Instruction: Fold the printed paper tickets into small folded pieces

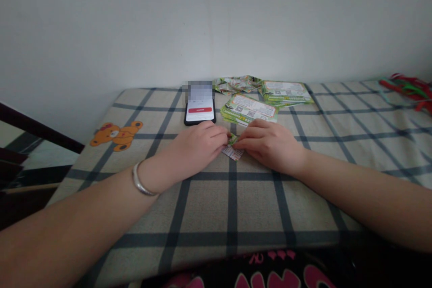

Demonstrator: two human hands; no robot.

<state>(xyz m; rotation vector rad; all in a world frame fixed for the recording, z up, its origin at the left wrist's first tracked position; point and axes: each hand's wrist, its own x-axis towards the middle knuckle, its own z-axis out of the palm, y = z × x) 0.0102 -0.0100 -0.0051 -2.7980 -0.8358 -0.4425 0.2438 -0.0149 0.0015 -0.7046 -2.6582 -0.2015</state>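
Observation:
My left hand [199, 146], with a silver bangle at the wrist, and my right hand [270, 144] meet over a small green printed paper slip [232, 150] lying on the checked tablecloth [232, 198]. Fingers of both hands are curled and pinch the slip from either side; most of it is hidden under them. Just beyond my hands lies a stack of green and white leaflets [249, 109], with a second stack [285, 91] behind it and a crumpled pile of similar paper [236, 83] at the back.
A black phone [200, 107] with a lit screen lies face up left of the leaflets. An orange bear print [116, 135] marks the cloth's left side. Red and green ribbons [410, 90] lie at the far right. A white wall stands behind the table.

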